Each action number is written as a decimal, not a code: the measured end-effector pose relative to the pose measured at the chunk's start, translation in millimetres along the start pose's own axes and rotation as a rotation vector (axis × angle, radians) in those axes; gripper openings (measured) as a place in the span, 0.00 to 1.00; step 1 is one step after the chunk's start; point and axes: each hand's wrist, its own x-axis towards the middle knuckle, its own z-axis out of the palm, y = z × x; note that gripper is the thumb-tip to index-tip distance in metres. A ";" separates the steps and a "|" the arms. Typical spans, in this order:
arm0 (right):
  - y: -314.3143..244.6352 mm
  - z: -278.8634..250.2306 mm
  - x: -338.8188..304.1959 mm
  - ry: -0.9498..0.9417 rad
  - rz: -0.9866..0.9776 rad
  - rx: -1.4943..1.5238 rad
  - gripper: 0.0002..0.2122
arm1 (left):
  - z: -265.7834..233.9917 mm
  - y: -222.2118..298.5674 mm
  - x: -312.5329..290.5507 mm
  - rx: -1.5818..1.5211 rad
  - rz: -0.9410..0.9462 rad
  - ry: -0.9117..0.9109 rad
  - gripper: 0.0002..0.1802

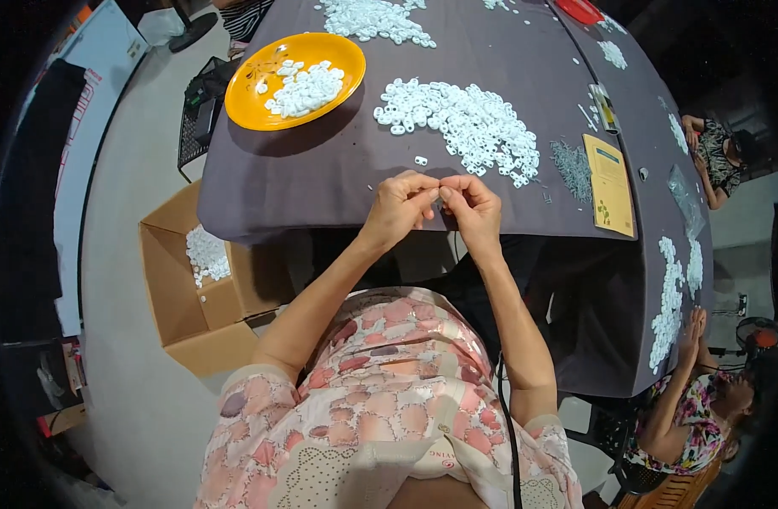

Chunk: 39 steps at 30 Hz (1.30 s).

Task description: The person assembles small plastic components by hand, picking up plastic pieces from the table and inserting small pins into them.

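Observation:
My left hand [395, 210] and my right hand [475, 214] meet at the front edge of the table, fingertips pinched together. Whatever lies between them is too small and covered by the fingers to make out. Just beyond my hands spreads a pile of small white plastic pieces with two holes [465, 123]. One loose white piece [420, 160] rests apart from it, nearer my left hand. To the right of my right hand is a heap of thin grey metal pins [571, 165], beside a yellow booklet [609, 191].
A yellow-orange plate [243, 106] holding white pieces stands at the left. An open cardboard box [170, 284] with more pieces sits below the grey-covered table [278, 182]. Other people sit along the right side, one with hands [692, 331] near another white pile [667, 310].

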 end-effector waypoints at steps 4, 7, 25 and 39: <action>-0.2 -1.5 0.9 -0.001 0.036 0.007 0.04 | -6.2 -4.8 3.2 0.003 0.048 -0.045 0.08; -1.5 -2.3 1.2 -0.026 0.043 -0.001 0.05 | -7.6 -3.7 3.5 0.018 0.004 -0.119 0.07; 3.7 0.3 -4.7 0.053 -0.058 -0.082 0.06 | -1.9 -4.8 5.5 -0.191 -0.140 0.036 0.06; 12.2 1.9 -4.1 0.092 -0.138 -0.189 0.07 | -0.9 -6.1 4.5 -0.209 -0.129 0.056 0.06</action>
